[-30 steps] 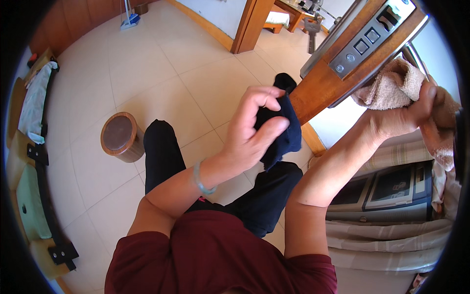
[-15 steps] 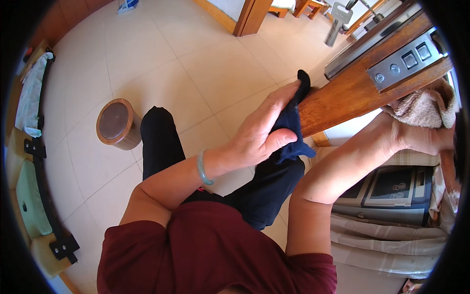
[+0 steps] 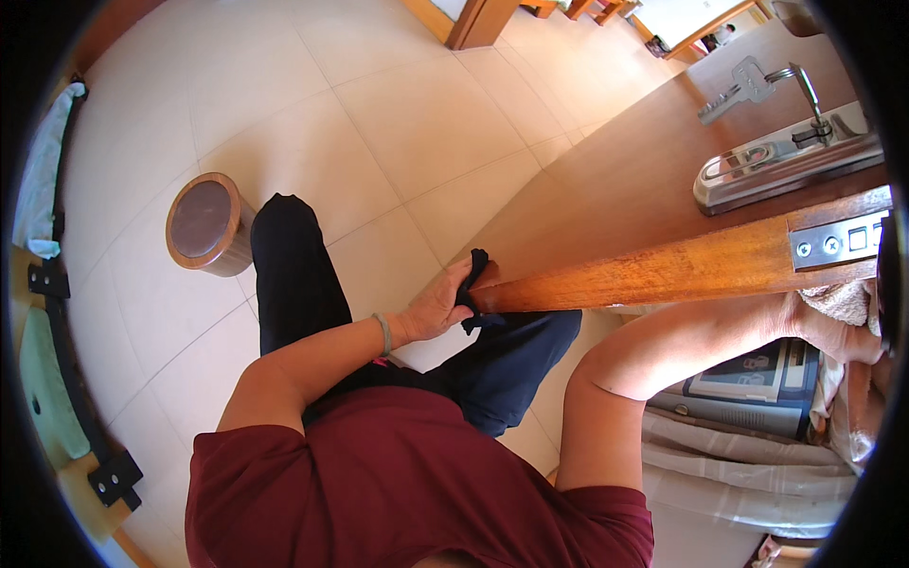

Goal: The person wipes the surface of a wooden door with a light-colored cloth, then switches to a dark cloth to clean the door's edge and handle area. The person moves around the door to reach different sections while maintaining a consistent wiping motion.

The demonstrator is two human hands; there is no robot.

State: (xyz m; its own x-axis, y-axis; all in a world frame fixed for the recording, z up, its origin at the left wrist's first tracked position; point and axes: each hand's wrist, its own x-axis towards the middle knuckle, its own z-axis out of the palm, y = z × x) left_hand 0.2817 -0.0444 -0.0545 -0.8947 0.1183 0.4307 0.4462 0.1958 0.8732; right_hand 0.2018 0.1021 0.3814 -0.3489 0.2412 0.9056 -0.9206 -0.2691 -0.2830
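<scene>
Gripping the dark navy cloth [image 3: 471,295] against the brown wooden door [image 3: 653,270], your left hand's fingers [image 3: 461,273] have slid farther from the silver metal lock plate [image 3: 819,237], suggesting lower edge reached; right hand's [image 3: 841,338] grip near beige terry towel [image 3: 833,303] unclear.

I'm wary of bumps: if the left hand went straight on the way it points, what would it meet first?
Beyond the dark cloth at the left hand, probably the wooden door's edge; exact depth is hard to judge.
</scene>
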